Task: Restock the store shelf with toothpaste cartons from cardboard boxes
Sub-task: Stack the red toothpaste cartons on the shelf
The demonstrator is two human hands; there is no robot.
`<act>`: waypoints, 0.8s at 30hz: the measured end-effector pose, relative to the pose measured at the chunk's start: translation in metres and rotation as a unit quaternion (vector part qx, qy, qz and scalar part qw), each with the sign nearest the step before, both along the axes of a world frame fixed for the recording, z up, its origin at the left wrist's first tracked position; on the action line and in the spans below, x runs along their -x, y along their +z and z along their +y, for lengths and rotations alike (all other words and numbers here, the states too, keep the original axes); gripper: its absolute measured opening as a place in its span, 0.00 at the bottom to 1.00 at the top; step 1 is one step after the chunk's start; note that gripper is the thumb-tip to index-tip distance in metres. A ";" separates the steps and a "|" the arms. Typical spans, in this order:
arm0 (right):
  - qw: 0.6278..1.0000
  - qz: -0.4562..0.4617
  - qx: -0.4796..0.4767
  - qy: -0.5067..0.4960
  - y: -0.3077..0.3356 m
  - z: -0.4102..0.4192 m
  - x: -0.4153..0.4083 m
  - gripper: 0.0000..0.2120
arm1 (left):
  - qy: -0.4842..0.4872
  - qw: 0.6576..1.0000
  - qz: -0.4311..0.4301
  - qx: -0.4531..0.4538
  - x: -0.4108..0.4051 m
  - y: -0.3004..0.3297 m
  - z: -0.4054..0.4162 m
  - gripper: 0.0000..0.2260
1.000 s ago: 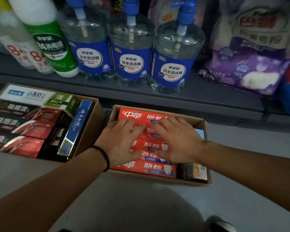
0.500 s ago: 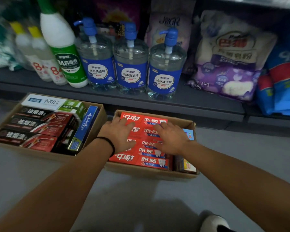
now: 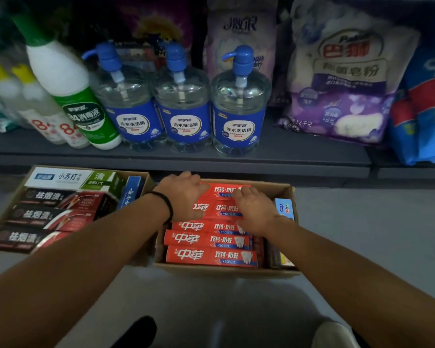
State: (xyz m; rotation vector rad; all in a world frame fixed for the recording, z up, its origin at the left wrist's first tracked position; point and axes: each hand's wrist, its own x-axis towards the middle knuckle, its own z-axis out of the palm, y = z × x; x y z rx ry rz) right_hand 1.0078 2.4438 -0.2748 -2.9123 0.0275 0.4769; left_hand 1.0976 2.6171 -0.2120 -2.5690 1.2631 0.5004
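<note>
While both hands are being kept low over the right cardboard box [image 3: 226, 271], the rest of the scene is being crowded by stock: three clear pump bottles [image 3: 183, 106] with blue caps and blue labels are being displayed upright on the grey shelf [image 3: 176, 156] just behind the boxes, beside a tilted white-and-green disinfectant bottle [image 3: 73, 96], while soft, crinkled detergent bags [image 3: 347, 79] are being leaned at the right. The left cardboard box [image 3: 148, 182] is being filled by dark glossy cartons [image 3: 50, 217] and one white-and-green carton [image 3: 73, 178]. Inside the right box, the red toothpaste cartons [image 3: 211, 254], long, flat and shiny, are being kept in a tight row, with a blue carton [image 3: 283, 209] wedged upright against the right wall. The rearmost red cartons are being gripped at their left ends by the left hand [image 3: 186, 197], its fingers curled over the far edge, and are being pressed from above by the curled fingers of the right hand [image 3: 255, 209]; a firm grasp by the right hand cannot be confirmed. The box walls are closely hemming both hands.
</note>
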 end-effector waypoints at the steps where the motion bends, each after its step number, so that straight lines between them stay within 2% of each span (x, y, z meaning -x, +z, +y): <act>1: 1.000 0.003 0.000 -0.003 0.000 0.000 0.001 0.35 | -0.005 1.000 0.007 -0.006 -0.002 0.003 -0.002 0.31; 10: 0.999 0.028 0.003 -0.023 -0.001 0.002 -0.004 0.40 | -0.026 0.999 0.029 0.009 -0.008 -0.004 -0.008 0.31; 15: 1.000 0.004 0.007 -0.019 -0.004 0.000 -0.003 0.42 | -0.019 0.999 0.010 0.032 -0.011 -0.009 0.012 0.31; 19: 1.000 -0.013 -0.001 -0.015 -0.009 0.006 0.002 0.39 | -0.005 0.999 0.003 0.033 -0.013 -0.008 0.028 0.32; 24: 0.999 -0.022 0.044 0.024 -0.010 0.008 0.003 0.34 | 0.002 0.999 0.003 0.038 -0.012 -0.006 0.032 0.32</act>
